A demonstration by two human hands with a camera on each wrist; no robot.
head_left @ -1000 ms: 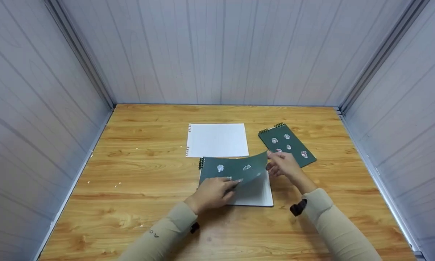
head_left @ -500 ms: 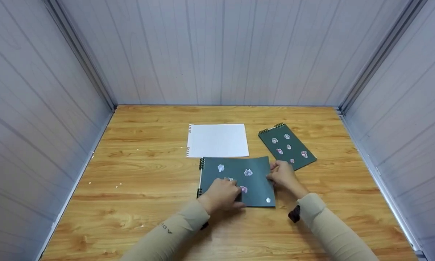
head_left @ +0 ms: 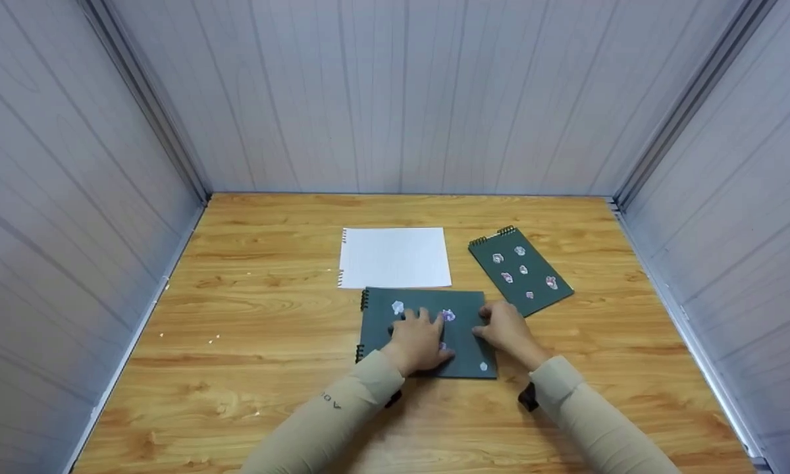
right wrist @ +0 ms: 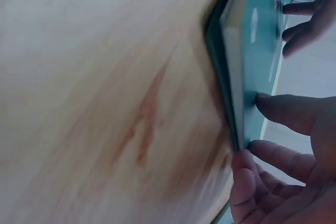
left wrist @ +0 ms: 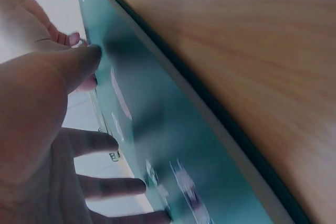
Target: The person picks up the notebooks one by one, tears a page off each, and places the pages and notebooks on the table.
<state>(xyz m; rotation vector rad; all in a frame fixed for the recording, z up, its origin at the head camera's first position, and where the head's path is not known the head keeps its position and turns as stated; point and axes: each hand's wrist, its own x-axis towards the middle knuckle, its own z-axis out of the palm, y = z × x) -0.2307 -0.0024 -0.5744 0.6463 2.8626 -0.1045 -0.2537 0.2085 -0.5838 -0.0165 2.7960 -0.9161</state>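
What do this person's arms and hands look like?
The left sleeve and right sleeve are long and beige. The left one carries dark lettering, too small to read; no marking shows on the right. A black object shows by the left cuff, another by the right. The left hand and right hand wear no gloves.

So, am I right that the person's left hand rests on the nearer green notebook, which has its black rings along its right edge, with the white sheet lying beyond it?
Not quite: the head view shows the black rings along its left edge. The left hand does rest on the nearer green notebook, with the white sheet beyond.
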